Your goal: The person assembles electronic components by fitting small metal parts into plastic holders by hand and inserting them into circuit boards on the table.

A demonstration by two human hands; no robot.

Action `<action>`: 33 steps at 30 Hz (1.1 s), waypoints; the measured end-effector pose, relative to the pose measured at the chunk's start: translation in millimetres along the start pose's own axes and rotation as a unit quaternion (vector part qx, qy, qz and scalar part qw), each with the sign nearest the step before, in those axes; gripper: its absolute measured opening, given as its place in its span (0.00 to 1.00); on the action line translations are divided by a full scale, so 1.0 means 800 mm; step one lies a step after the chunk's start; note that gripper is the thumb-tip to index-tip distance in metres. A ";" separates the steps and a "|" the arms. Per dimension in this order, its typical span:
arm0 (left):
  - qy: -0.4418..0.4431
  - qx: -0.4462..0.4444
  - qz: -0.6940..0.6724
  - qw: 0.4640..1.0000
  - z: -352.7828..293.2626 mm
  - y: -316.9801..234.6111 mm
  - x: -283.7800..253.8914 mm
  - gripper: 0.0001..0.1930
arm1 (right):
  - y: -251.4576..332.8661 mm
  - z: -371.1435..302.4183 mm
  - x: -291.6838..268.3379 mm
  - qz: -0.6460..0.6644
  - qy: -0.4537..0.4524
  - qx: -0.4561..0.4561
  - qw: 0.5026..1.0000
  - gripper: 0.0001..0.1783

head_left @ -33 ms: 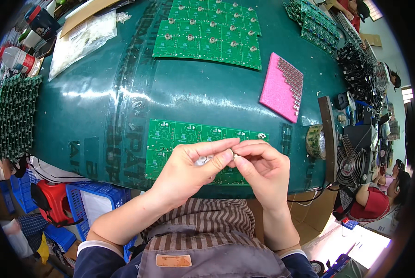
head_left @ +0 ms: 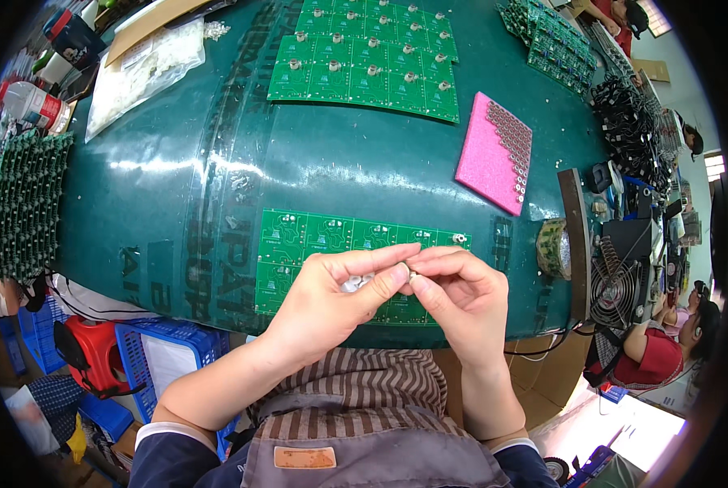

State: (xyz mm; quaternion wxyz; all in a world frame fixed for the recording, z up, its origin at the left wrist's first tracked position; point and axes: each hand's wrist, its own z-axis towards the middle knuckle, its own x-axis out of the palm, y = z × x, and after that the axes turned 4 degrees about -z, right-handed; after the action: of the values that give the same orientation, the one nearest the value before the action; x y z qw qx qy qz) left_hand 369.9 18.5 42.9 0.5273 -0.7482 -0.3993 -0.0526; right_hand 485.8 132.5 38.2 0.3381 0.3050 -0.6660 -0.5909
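Over a green circuit board panel [head_left: 282, 244] at the table's near edge, my hands meet fingertip to fingertip. My left hand [head_left: 323, 297] is closed, with a few small white pieces [head_left: 353, 283] in its curled fingers. Between its thumb and index finger and the pinched fingers of my right hand [head_left: 468, 297] sits a small round metallic part [head_left: 412, 275]; its exact kind is mostly hidden. One small cylindrical component [head_left: 460, 239] stands on the panel's far right corner. Beyond, to the right, lies a pink foam block [head_left: 482, 159] with rows of small round metal parts on its right side.
Farther back lie panels [head_left: 364, 81] bearing upright cylindrical components. Stacked green boards stand at left [head_left: 26, 211] and far right [head_left: 559, 53]. A clear bag of white pieces [head_left: 148, 77] rests at back left. A tape roll [head_left: 553, 248] sits beside a raised brown edge [head_left: 575, 244] at right.
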 end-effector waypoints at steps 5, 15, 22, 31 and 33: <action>0.014 -0.007 0.043 0.999 -0.005 0.007 -0.005 0.18 | 0.000 0.004 -0.015 -0.038 0.061 -0.013 0.997 0.06; 0.028 -0.107 -0.219 0.970 -0.021 0.032 -0.018 0.12 | -0.011 0.049 -0.038 -0.394 -0.044 -0.114 0.911 0.04; 0.049 -0.091 -0.177 0.979 -0.021 0.034 -0.019 0.11 | -0.009 0.051 -0.031 -0.422 -0.037 -0.108 0.899 0.03; 0.033 -0.082 -0.159 0.983 -0.021 0.031 -0.019 0.16 | -0.012 0.050 -0.029 -0.436 -0.039 -0.131 0.890 0.03; 0.033 -0.087 -0.148 0.985 -0.021 0.029 -0.019 0.17 | -0.013 0.049 -0.029 -0.436 -0.039 -0.154 0.886 0.03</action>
State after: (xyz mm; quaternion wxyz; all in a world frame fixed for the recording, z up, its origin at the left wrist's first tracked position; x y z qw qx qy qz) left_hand 380.5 -6.1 25.4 0.4590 -0.7216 -0.4825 -0.1893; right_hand 468.1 172.7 22.8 0.0625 0.4855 -0.3789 -0.7854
